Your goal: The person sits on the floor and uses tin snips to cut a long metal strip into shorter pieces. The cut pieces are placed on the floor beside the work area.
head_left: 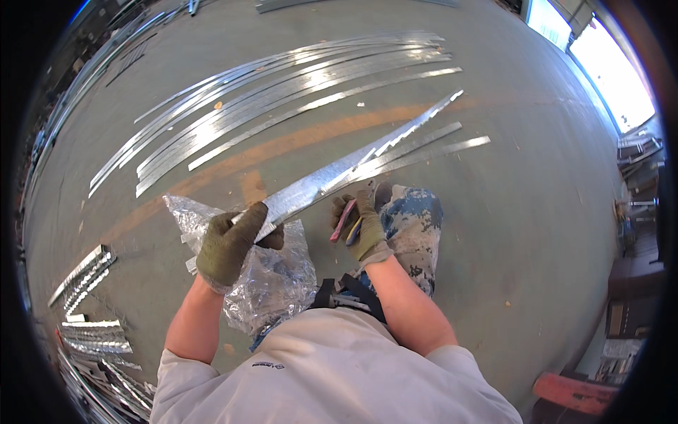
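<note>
My left hand (229,244), in an olive work glove, grips the near end of a long shiny metal strip (353,164) that reaches up and to the right over the floor. My right hand (364,222), gloved the same way, holds a pair of snips with red and yellow handles (346,222) just below the strip's edge, beside my knee in blue patterned trousers (413,226). A crumpled clear plastic bag (272,279) lies under my left hand.
Several long metal strips (282,92) lie fanned out on the grey-green floor beyond. Two more strips (424,148) rest by the held one. Shorter cut metal pieces (88,332) are stacked at the lower left. Bright windows (614,71) and shelving stand at the right.
</note>
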Demonstrator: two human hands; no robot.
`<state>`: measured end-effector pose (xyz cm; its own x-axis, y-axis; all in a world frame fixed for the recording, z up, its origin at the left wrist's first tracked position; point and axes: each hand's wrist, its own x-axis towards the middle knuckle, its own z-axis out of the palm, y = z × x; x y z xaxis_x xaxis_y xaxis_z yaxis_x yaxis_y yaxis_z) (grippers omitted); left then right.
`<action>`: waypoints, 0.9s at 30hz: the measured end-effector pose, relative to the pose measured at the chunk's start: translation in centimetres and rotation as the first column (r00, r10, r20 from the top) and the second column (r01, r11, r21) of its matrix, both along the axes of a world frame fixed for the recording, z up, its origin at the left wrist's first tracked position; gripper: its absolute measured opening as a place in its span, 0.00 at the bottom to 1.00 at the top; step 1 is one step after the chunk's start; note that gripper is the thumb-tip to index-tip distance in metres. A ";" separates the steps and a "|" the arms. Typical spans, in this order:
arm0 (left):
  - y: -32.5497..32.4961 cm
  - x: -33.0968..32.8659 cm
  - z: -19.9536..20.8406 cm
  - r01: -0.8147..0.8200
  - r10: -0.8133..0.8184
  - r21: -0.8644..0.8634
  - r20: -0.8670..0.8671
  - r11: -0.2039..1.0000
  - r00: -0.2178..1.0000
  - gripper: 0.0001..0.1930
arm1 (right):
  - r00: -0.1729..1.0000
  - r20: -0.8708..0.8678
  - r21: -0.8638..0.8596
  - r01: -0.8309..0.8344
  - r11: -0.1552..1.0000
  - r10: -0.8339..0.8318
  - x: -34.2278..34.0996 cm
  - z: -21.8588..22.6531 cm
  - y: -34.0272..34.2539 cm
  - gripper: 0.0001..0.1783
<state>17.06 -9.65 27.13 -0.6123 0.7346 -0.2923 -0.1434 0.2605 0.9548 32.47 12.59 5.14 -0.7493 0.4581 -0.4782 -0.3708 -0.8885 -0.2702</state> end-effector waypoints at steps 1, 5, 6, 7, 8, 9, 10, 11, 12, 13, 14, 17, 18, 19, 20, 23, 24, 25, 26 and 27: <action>-0.5 0.7 0.6 -0.006 0.006 0.022 -0.009 1.000 1.000 0.23 | 0.999 0.004 0.013 0.049 0.999 -0.049 -0.6 -0.1 0.0 0.28; -3.0 1.4 0.7 0.078 -0.078 -0.014 -0.044 0.997 0.996 0.23 | 0.976 -0.206 0.266 -0.013 0.964 0.069 -0.7 -0.8 1.8 0.26; -3.4 1.9 1.2 0.078 -0.078 -0.032 -0.007 0.996 0.997 0.24 | 0.989 -0.147 0.271 0.051 0.961 -0.011 -1.6 -0.6 1.7 0.24; -3.6 2.4 1.6 0.091 -0.091 -0.023 -0.021 0.996 0.996 0.24 | 0.984 -0.176 0.263 0.042 0.964 0.005 -1.5 -0.4 2.4 0.22; -3.8 2.8 1.9 0.108 -0.108 -0.014 -0.034 0.994 0.994 0.25 | 0.979 -0.204 0.255 0.036 0.966 0.017 -1.3 -0.6 3.2 0.21; -4.3 3.1 2.0 0.102 -0.102 0.032 0.012 0.994 0.995 0.25 | 0.982 -0.172 0.166 0.103 0.981 -0.074 -1.8 -1.0 3.6 0.19; -4.5 3.0 1.9 0.104 -0.103 0.027 -0.012 0.994 0.995 0.25 | 0.978 -0.133 0.088 0.176 0.980 -0.163 -2.2 -1.6 4.4 0.18; -5.0 3.0 1.8 0.077 -0.077 0.016 -0.013 0.997 0.997 0.25 | 0.981 -0.122 0.137 0.167 0.976 -0.151 -2.1 -1.5 4.5 0.17; -5.5 2.9 1.7 0.052 -0.052 0.007 -0.014 0.999 0.999 0.24 | 0.983 -0.114 0.189 0.161 0.969 -0.141 -2.2 -1.3 5.0 0.15; -6.0 2.8 1.6 0.054 -0.053 0.017 -0.024 0.998 0.998 0.24 | 0.983 -0.117 0.193 0.161 0.968 -0.141 -2.2 -0.7 5.3 0.14; -7.0 2.7 2.2 0.030 -0.030 0.002 -0.045 1.000 0.999 0.24 | 0.985 -0.129 0.172 0.140 0.975 -0.118 -3.3 0.8 4.1 0.13; -9.0 2.0 3.4 -0.076 0.068 0.101 0.083 0.992 0.994 0.24 | 0.989 -0.140 0.452 0.114 0.885 -0.056 -3.4 4.1 3.2 0.13; -9.8 1.8 3.0 -0.125 0.098 0.147 0.178 0.981 0.979 0.23 | 0.980 -0.192 0.509 0.053 0.859 0.053 -3.4 5.7 3.0 0.16; -10.6 1.7 2.6 -0.142 0.107 0.155 0.214 0.978 0.971 0.23 | 0.958 -0.236 0.570 -0.001 0.821 0.164 -3.3 7.4 2.8 0.19; -11.7 1.5 2.3 -0.156 0.114 0.159 0.246 0.975 0.963 0.23 | 0.922 -0.271 0.630 -0.048 0.775 0.277 -3.4 9.1 2.6 0.23; -14.5 0.9 2.3 -0.159 0.098 0.307 0.207 0.938 0.974 0.24 | 0.971 -0.224 0.627 0.079 0.775 0.083 -5.8 11.6 1.2 0.28; -15.6 0.9 2.4 -0.168 0.105 0.371 0.186 0.913 0.977 0.24 | 0.963 -0.237 0.662 0.060 0.747 0.132 -6.5 13.8 -0.1 0.29; -16.9 1.0 2.8 -0.191 0.125 0.392 0.186 0.900 0.975 0.24 | 0.952 -0.249 0.696 0.049 0.716 0.177 -7.1 16.1 -1.4 0.29; -17.8 1.0 3.5 -0.201 0.135 0.418 0.182 0.886 0.974 0.24 | 0.919 -0.260 0.741 -0.006 0.671 0.295 -7.7 17.7 -1.2 0.29; -18.7 0.9 4.0 -0.211 0.145 0.444 0.178 0.871 0.973 0.23 | 0.928 -0.250 0.750 0.006 0.661 0.276 -9.0 19.1 -1.5 0.30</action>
